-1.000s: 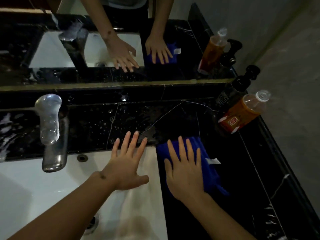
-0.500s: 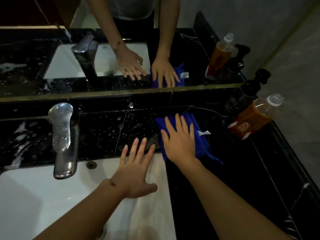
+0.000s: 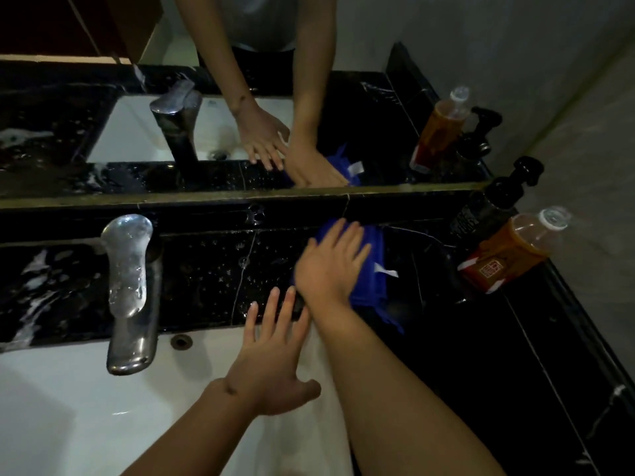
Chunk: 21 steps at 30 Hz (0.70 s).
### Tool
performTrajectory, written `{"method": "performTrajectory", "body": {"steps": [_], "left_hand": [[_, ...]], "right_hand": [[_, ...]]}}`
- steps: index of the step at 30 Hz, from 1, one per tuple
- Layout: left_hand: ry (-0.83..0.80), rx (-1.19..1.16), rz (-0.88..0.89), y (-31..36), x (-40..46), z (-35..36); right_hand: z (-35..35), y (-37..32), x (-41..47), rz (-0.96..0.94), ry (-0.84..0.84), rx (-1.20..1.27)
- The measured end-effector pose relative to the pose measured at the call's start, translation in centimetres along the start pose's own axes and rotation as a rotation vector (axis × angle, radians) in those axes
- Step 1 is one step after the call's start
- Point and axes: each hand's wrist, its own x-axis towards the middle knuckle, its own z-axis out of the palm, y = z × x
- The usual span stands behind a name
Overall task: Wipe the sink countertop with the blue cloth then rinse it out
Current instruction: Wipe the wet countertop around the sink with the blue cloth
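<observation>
I'm looking down at a wet black marble countertop point(image 3: 206, 280) w/ a white sink point(image 3: 68, 407) cut into it. Far left, the chrome faucet point(image 3: 130, 293) is sticking out over the basin, its top covered in droplets; the overflow hole point(image 3: 180, 341) is sitting just right of the spout. Water beads are dotting the marble btwn faucet and hands.

Center: the left hand point(image 3: 271, 369) is lying flat, fingers spread wide, holding nothing, palm over the sink's right back corner and fingertips reaching onto the marble edge. Just right of it and further back, the right hand point(image 3: 330, 266) is pressing palm-down on the blue cloth point(image 3: 369, 269), fingers flat and close together, not pinching. The cloth is sitting on the countertop behind the sink's right corner, up against the backsplash, white tag point(image 3: 386, 271) poking out on its right side.

Right: a dark pump bottle point(image 3: 488, 207) and an amber bottle point(image 3: 508, 250) w/ a clear cap are standing near the wall, apart from the cloth. The mirror point(image 3: 103, 139) behind is reflecting both hands and the bottles.
</observation>
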Motion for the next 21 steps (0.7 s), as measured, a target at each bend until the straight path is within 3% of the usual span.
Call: {"method": "performTrajectory", "body": {"steps": [5, 7, 14, 21], "left_hand": [[-0.012, -0.001, 0.011, -0.4, -0.1, -0.4], [-0.007, -0.021, 0.01, -0.5, -0.2, -0.4], [-0.024, -0.019, 0.017, -0.7, -0.2, -0.4], [-0.022, -0.027, 0.019, -0.7, -0.1, -0.1]], "right_hand": [[-1.3, 3.5, -0.4, -0.374, -0.077, -0.067], [-2.0, 6.2, 1.0, -0.42, -0.107, -0.081], [-3.9, 12.0, 4.1, -0.143, -0.039, -0.124], [-5.0, 13.7, 5.9, -0.084, -0.07, -0.091]]}}
